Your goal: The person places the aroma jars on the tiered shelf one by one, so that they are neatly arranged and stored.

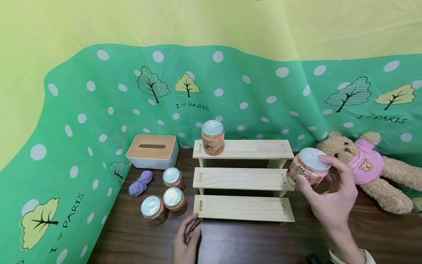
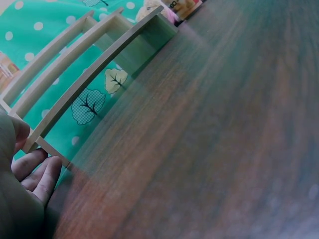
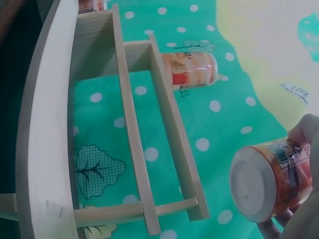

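Observation:
My right hand (image 1: pixel 336 201) grips a jar (image 1: pixel 308 168) with a silvery lid and an orange-red label, thumb on its near side and fingers at the lid. The jar is raised at the right end of a three-step wooden rack (image 1: pixel 244 209), and in the right wrist view its pale round bottom (image 3: pixel 253 184) faces the camera. A similar jar (image 1: pixel 213 138) stands at the left end of the top step. My left hand (image 1: pixel 187 238) is at the front left corner of the lowest step, its loosely bent fingers (image 2: pixel 47 179) right at the rack's end.
Three more jars (image 1: pixel 152 207) stand on the dark wooden table (image 1: pixel 230 242) left of the rack. Behind them are a purple yarn skein (image 1: pixel 140 183) and a tissue box (image 1: pixel 153 152). A teddy bear (image 1: pixel 366 165) lies at the right. A green and yellow cloth (image 1: pixel 250 95) hangs behind.

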Motion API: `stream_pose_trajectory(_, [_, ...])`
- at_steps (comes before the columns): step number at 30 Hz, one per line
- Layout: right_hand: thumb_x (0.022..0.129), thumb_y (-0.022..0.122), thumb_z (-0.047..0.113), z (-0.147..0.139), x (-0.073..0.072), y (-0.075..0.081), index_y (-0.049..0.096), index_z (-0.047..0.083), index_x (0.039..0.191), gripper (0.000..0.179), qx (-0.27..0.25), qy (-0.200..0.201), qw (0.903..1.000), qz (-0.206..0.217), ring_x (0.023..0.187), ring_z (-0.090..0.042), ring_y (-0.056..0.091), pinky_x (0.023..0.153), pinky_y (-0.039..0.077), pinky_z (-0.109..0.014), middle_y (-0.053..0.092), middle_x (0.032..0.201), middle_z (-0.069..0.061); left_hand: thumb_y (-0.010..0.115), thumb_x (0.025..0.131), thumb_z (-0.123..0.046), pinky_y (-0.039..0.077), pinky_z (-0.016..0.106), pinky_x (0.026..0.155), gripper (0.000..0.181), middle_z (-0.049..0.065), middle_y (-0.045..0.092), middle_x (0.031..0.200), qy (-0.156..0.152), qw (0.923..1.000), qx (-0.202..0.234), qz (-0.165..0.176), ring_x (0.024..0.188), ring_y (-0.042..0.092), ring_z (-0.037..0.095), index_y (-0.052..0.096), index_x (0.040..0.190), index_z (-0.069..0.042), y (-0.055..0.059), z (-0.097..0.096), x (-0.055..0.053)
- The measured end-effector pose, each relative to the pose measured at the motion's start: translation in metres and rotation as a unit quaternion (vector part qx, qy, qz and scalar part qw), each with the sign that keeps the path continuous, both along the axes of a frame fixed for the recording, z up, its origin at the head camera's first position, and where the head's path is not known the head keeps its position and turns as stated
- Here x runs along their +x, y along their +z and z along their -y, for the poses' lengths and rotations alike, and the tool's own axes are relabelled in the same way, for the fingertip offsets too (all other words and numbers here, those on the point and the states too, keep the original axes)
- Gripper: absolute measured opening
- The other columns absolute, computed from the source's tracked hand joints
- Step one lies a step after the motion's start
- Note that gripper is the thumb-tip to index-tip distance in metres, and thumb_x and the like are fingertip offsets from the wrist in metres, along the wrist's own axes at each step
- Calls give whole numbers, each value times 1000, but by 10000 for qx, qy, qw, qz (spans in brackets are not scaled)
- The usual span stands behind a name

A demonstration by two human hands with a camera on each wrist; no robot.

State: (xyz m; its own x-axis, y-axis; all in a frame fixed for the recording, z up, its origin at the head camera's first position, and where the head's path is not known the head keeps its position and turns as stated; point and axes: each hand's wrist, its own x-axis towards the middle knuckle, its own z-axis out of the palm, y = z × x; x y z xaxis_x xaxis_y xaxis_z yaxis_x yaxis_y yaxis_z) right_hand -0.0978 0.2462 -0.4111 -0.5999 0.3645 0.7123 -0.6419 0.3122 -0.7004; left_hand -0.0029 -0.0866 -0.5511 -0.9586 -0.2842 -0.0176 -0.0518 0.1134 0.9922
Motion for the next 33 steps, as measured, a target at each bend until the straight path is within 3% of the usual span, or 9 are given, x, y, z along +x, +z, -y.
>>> stream_pose_trajectory(33, [76, 82, -20, 6, -46, 7, 63, -15, 139, 66, 124, 179, 9997, 112, 113, -15, 65, 90, 52, -20, 68, 132, 1, 71, 107, -7, 57, 18, 98, 33, 20, 76, 137, 7, 10000, 22, 31, 121, 70, 3, 69, 140, -2, -1, 0, 0])
